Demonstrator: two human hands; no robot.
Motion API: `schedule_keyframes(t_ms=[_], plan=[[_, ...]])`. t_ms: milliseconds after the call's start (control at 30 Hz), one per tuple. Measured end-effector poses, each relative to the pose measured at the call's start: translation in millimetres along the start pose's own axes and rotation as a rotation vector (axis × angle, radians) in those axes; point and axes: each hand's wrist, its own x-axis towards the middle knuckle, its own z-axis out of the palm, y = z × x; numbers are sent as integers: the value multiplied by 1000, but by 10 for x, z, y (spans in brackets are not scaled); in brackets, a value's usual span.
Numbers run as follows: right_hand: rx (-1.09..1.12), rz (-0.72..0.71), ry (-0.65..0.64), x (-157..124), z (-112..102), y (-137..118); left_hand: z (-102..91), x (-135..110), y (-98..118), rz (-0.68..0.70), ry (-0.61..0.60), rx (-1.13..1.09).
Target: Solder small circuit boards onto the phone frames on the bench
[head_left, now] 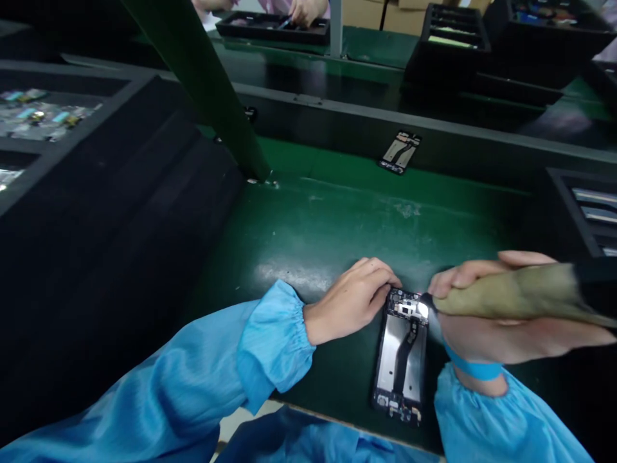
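Note:
An opened smartphone [401, 360], its back off, lies on the green bench near the front edge. A silver plate, a black ribbon cable and the circuit board at its top are exposed. My left hand [354, 299] has its fingers curled and closed against the phone's upper left corner. In my right hand [477, 321] is an electric screwdriver [511, 292] with a tan-wrapped body, held almost level. Its dark tip end meets the upper right of the circuit board, beside a bright spot of light; the bit itself cannot be made out.
Another opened phone [401, 152] lies at the back of the bench. A green post [212, 90] rises at left, beside a large black bin [120, 154] of parts. A black tray [569, 212] stands at right. Beyond the divider, a co-worker's hand [307, 11] is over a tray.

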Motion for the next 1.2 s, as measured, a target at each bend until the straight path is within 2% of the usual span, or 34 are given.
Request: schedule_keyframes(t_ms=[67, 167, 367, 500, 633, 733, 800, 933, 1033, 1100, 1200], plan=[[3, -65, -68, -79, 110, 40, 0, 6, 2, 0, -6, 6], [11, -69, -122, -109, 162, 69, -1, 17, 6, 7, -21, 24], [14, -66, -128, -121, 155, 107, 4, 19, -1, 14, -14, 22], [4, -124, -53, -191, 257, 173, 10, 8, -10, 25, 5, 7], [46, -48, -87, -129, 206, 130, 10, 4, -13, 10, 27, -4], [69, -158, -23, 40, -2, 17, 3, 5, -12, 8, 45, -5], [32, -289, 128, 173, -166, -48, -4, 0, -11, 8, 48, 2], [-73, -284, 390, 352, -377, -86, -4, -34, -7, 3, 30, 46], [-98, -300, 437, 380, -394, -51, 29, -62, 1, 58, -66, 169], [-125, -321, 415, 369, -370, -19, 59, -67, 15, 75, -110, 270], [-173, -333, 371, 342, -341, 25, 79, -48, 63, 39, -93, 306]])
